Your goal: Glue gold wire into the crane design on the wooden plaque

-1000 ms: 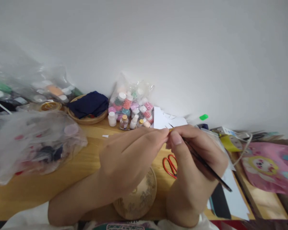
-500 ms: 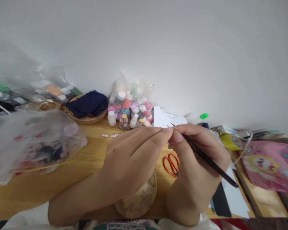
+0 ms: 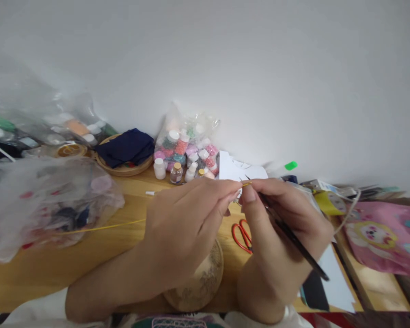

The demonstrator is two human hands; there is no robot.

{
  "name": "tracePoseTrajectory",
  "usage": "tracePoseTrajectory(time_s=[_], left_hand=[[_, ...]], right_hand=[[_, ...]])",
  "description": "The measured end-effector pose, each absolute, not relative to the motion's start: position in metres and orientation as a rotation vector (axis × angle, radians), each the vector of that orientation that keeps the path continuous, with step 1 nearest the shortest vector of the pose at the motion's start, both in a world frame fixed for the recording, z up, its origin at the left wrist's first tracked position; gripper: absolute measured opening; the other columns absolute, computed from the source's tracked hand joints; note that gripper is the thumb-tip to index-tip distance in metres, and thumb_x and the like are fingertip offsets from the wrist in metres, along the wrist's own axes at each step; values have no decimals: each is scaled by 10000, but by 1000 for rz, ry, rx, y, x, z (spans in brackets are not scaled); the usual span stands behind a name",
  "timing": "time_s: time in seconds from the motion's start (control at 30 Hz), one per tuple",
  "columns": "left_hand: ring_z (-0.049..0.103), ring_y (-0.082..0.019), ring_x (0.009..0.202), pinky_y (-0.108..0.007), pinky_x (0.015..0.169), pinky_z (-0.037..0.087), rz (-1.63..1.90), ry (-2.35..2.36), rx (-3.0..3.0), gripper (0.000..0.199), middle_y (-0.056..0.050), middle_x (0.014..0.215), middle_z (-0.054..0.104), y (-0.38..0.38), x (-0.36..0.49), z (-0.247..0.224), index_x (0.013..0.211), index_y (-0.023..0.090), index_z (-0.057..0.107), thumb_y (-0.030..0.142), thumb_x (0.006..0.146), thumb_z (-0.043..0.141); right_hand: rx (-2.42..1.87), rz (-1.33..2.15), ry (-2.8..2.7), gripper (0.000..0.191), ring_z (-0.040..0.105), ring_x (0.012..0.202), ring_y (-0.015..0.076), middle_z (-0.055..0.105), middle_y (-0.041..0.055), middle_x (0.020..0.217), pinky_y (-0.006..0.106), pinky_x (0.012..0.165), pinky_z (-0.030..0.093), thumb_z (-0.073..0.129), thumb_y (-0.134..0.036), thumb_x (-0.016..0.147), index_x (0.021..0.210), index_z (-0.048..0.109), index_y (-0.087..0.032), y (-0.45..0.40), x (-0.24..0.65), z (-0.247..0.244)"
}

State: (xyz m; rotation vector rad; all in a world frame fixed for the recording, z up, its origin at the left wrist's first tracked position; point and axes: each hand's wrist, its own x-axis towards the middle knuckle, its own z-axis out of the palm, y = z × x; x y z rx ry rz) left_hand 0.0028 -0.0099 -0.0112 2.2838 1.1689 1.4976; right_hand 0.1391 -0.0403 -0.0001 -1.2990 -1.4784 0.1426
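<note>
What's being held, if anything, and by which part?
The right hand holds a slim dark tool partway along, one end jutting out. It also pinches a yellow strand, exactly where is unclear; the left hand's grip is hidden.

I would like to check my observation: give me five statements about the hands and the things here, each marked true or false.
1. The right hand holds a dark, slender tool. True.
2. The scissors have blue handles. False: the handles are red-orange.
3. In the picture, the dark blue cloth is left of the small bottles. True.
4. The left hand lies flat, far from the right hand. False: it is raised above the table, close to the right hand.
5. A yellow strand shows left of the left hand. True.
</note>
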Motion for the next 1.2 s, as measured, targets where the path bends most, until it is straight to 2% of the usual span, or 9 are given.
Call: tracePoseTrajectory(time_s=[0.23, 0.37, 0.57, 0.73, 1.0, 1.2], left_hand=[[735, -113, 765, -183, 684, 593, 1514, 1165, 2391, 106, 16, 841, 772, -13, 4, -10, 922, 210, 669, 159, 956, 583], [722, -122, 707, -204, 603, 585, 1469, 1185, 2381, 151, 28, 794, 752, -15, 3, -9, 918, 237, 651, 129, 956, 552], [719, -126, 711, -218, 633, 603, 1434, 1185, 2356, 189, 42, 803, 748, -15, 2, -8, 938, 271, 643, 126, 954, 523], [692, -112, 669, -193, 584, 563, 1452, 1171, 2389, 202, 27, 779, 736, -12, 3, -10, 895, 253, 628, 133, 971, 483], [661, -100, 643, -183, 579, 538, 1407, 1135, 2362, 194, 27, 766, 720, -10, 3, -13, 858, 219, 615, 126, 974, 491], [664, -96, 674, -177, 655, 551, 1440, 1103, 2368, 151, 31, 778, 723, -7, 2, -11, 908, 210, 646, 136, 968, 530]], right_hand=[[-1287, 95, -1476, 60, 641, 637, 144, 697, -23, 721, 291, 566, 494, 709, -198, 856, 854, 709, -259, -39, 138, -3], [-1263, 99, -1489, 94, 641, 645, 140, 700, -23, 738, 287, 569, 497, 693, -177, 864, 891, 709, -265, -39, 138, -3], [-1291, 102, -1497, 68, 654, 648, 155, 705, -12, 729, 303, 571, 515, 692, -208, 872, 890, 715, -270, -40, 138, -2], [-1296, 103, -1495, 74, 652, 647, 154, 710, -12, 730, 302, 573, 515, 691, -203, 872, 876, 716, -273, -39, 137, -2], [-1308, 106, -1495, 49, 661, 646, 159, 720, -11, 727, 300, 561, 510, 714, -232, 861, 858, 726, -279, -38, 139, -3], [-1308, 170, -1484, 32, 635, 610, 141, 715, -9, 720, 274, 529, 509, 721, -234, 860, 858, 735, -263, -40, 144, 0]])
